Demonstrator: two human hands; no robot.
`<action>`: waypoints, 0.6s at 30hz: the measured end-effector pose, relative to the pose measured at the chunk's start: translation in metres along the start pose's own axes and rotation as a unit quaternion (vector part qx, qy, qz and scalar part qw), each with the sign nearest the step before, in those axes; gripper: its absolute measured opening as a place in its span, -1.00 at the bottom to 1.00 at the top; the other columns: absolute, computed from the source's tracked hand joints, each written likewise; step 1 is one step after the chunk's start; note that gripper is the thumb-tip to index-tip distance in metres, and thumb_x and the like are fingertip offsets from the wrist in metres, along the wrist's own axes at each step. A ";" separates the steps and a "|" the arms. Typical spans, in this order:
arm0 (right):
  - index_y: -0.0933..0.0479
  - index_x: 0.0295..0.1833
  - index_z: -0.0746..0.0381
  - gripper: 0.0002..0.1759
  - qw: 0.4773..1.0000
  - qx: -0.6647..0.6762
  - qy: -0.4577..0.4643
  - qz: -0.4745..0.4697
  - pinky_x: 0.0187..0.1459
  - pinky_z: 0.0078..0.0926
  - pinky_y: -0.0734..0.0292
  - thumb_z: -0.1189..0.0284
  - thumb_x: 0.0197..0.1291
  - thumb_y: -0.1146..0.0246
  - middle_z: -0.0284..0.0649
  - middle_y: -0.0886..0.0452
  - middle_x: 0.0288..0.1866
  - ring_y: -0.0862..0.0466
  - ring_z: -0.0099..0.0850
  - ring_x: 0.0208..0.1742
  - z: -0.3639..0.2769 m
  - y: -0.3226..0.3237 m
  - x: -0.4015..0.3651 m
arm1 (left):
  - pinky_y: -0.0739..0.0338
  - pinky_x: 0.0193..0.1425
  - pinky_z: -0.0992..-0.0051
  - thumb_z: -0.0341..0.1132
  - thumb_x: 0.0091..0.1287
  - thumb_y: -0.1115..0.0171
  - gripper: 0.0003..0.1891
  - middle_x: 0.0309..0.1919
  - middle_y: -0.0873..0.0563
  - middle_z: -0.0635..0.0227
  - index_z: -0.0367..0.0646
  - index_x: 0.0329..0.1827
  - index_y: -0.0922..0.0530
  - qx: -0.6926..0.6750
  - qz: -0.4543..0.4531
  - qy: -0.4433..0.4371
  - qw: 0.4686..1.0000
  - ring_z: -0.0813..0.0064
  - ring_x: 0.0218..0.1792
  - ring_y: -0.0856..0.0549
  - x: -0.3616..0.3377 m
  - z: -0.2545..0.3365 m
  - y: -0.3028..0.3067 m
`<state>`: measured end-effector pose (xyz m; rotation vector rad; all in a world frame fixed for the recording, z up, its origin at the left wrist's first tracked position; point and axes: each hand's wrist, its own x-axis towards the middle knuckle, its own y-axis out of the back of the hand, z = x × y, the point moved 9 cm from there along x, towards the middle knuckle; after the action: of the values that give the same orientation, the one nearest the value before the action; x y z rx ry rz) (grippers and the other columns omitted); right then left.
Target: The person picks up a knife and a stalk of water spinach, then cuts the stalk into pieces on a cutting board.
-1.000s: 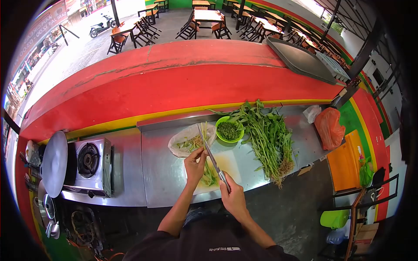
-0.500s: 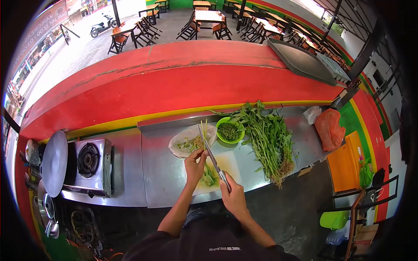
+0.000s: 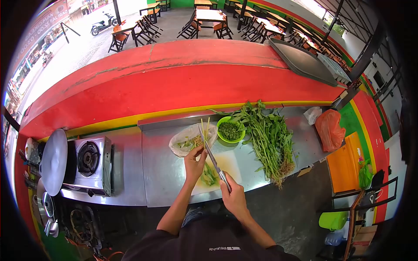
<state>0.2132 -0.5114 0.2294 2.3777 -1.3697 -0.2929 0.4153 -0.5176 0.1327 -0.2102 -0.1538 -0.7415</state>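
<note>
Pale green stems [image 3: 206, 127] are pinched in my left hand [image 3: 195, 164], their tops pointing away from me. My right hand [image 3: 233, 195] is wrapped round the handle of a knife [image 3: 213, 158], whose blade slants up to the left and lies against or very near the stems. Beneath, cut greens [image 3: 210, 175] lie on a pale cutting board [image 3: 228, 163]. Just beyond my left hand is a whitish plastic bag [image 3: 176, 143] with trimmings. A bright green bowl [image 3: 229, 132] of chopped greens stands to its right, beside a large pile of leafy stalks [image 3: 267, 141] with roots.
On the left of the metal counter [image 3: 161, 182] are a gas stove [image 3: 93, 163] and a large upright wok [image 3: 55, 163]. An orange plastic bag [image 3: 330, 129] sits at the right end. Beyond runs a red wall [image 3: 174, 87] with dark trays [image 3: 300, 61] on top.
My left hand has shifted very slightly, and the tops of the stems have moved a little to the left. The knife and my right hand are almost unchanged.
</note>
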 end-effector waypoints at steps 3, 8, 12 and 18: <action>-0.50 0.30 0.33 -0.63 1.000 0.008 0.005 0.006 -0.46 -0.46 -0.35 0.44 0.47 -0.17 -0.20 -0.43 -0.50 -0.32 -0.58 -0.51 -0.003 0.002 0.001 | -0.62 0.08 0.53 -0.50 0.40 -0.35 -0.76 -0.14 -0.82 0.21 -0.37 0.08 -0.69 0.000 0.001 0.005 1.000 0.52 -0.10 -0.77 -0.003 -0.003 0.001; -0.50 0.31 0.34 -0.63 1.000 0.004 0.010 0.006 -0.45 -0.45 -0.37 0.43 0.47 -0.17 -0.19 -0.46 -0.50 -0.34 -0.57 -0.51 -0.003 0.001 0.002 | -0.62 0.08 0.52 -0.48 0.39 -0.37 -0.76 -0.15 -0.82 0.20 -0.38 0.07 -0.70 0.021 0.009 0.011 1.000 0.51 -0.11 -0.78 -0.006 -0.002 0.002; -0.50 0.29 0.34 -0.63 1.000 -0.002 0.027 0.014 -0.45 -0.44 -0.38 0.44 0.46 -0.17 -0.15 -0.46 -0.50 -0.35 -0.56 -0.51 -0.004 0.002 0.001 | -0.63 0.07 0.52 -0.45 0.40 -0.37 -0.77 -0.17 -0.83 0.20 -0.38 0.05 -0.71 0.028 0.012 0.001 1.000 0.51 -0.12 -0.78 -0.006 0.006 0.004; -0.51 0.28 0.33 -0.64 1.000 0.001 0.015 0.009 -0.46 -0.45 -0.36 0.43 0.46 -0.17 -0.15 -0.42 -0.51 -0.33 -0.57 -0.52 -0.002 0.001 -0.001 | -0.63 0.04 0.53 -0.44 0.41 -0.36 -0.78 -0.17 -0.83 0.23 -0.36 0.06 -0.71 0.017 0.016 0.000 1.000 0.53 -0.13 -0.78 -0.006 0.003 0.003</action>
<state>0.2122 -0.5109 0.2315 2.3601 -1.3768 -0.2493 0.4127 -0.5105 0.1338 -0.1798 -0.1618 -0.7075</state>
